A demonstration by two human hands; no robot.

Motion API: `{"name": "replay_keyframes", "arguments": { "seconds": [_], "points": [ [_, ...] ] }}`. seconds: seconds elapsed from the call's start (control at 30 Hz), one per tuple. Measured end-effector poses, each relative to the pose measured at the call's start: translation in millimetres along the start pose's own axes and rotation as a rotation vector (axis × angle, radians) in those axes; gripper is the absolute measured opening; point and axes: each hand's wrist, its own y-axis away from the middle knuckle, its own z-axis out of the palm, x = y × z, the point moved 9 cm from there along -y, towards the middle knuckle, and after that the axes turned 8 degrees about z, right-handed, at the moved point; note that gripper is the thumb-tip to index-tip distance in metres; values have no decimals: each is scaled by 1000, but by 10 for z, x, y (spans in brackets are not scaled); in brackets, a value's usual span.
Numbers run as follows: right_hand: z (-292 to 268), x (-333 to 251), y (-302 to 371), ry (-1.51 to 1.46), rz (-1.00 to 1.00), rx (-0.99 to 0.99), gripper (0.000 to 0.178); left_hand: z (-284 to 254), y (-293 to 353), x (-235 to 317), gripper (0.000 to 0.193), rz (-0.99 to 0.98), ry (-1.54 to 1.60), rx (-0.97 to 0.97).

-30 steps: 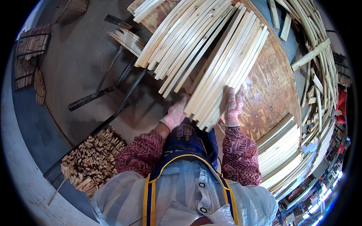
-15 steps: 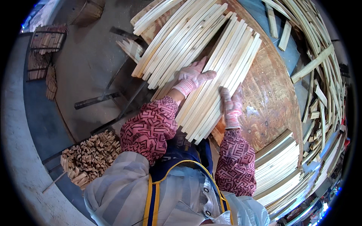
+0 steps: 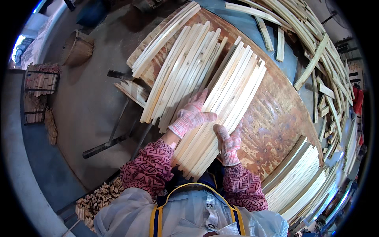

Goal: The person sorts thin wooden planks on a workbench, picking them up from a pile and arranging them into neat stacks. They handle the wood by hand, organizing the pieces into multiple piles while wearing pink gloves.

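Gloved left hand (image 3: 192,114) and right hand (image 3: 229,144) clasp 1 gathered bundle of wooden strips (image 3: 233,90), ends apparently uneven; left of the grip, loose strips (image 3: 181,70) lie ungathered.

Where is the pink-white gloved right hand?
Right of centre in the head view, the right hand touches pale wooden strips from the right, opposite the left hand.

Fisheye distortion: straight edges bow toward black rim. Wood strips (image 3: 233,87) pale, bright; floor (image 3: 87,106) dim, shadowed. Blue-white glare far upper left and lower right.
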Motion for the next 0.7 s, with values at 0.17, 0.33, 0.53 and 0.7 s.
{"name": "replay_keyframes", "arguments": {
  "seconds": [0.17, 0.33, 0.53, 0.7],
  "points": [
    [708, -195, 186, -76, -25, -39, 94, -743, 241, -76, 111, 228, 29, 164],
    [1507, -485, 3, 456, -193, -35, 102, -1419, 191, -681, 104, 266, 396, 225],
    [1809, 214, -607, 1036, -17, -9, 119, -1515, -247, -1134, 96, 93, 714, 140],
    [1633, 156, -697, 888, 27, -226, 119, -1473, -187, -1059, 85, 12, 482, 89]
  ]
}}
